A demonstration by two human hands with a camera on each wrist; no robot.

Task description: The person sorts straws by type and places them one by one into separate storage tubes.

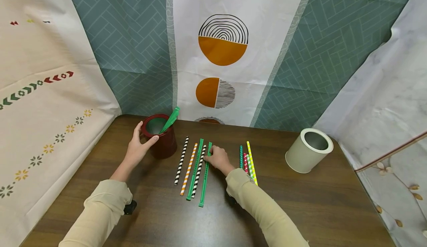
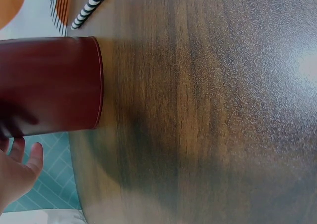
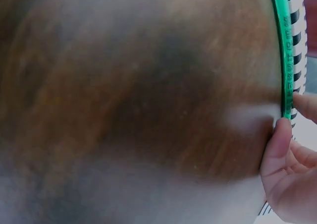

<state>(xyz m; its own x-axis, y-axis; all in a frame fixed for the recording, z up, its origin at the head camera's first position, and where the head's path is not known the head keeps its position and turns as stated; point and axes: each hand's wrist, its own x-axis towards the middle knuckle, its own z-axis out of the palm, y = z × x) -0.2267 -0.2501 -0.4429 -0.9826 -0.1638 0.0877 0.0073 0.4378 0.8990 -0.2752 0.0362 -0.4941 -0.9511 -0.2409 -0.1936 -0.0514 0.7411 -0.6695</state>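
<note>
"Which step is this?"

"Picking up, I'd judge. The right hand [image 1: 220,160] has its grip pinched on a green straw [image 1: 205,182], the one farthest right in the row just right of the dark red container [image 1: 164,143]. That straw lies along the table [image 1: 300,202]."

"And the left hand [image 1: 136,147]?"

"Its grip is clamped on the container itself, thumb by the near rim, fingers round the left side."

"What does the next move call for?"

"Probably a lift clear of the neighbouring straw, then a tilt to enter the container's mouth while the left hand steadies it. Green wrapping [image 1: 171,120] pokes out there; one straw or several, I can't tell."

"Count the rest."

"In that row, five straws: two green, counting the pinched one and its twin [image 1: 195,169]; two black-and-white, an outer one [image 1: 181,160] nearest the container and an inner one [image 1: 198,171]; one orange-striped straw [image 1: 188,169]. Farther right of the container, four show beside the sleeve: teal dotted [image 1: 241,156], red dotted [image 1: 245,162], green-striped [image 1: 250,165], yellow [image 1: 252,163]. Well right of it stands one pale container [image 1: 301,156]."
</note>
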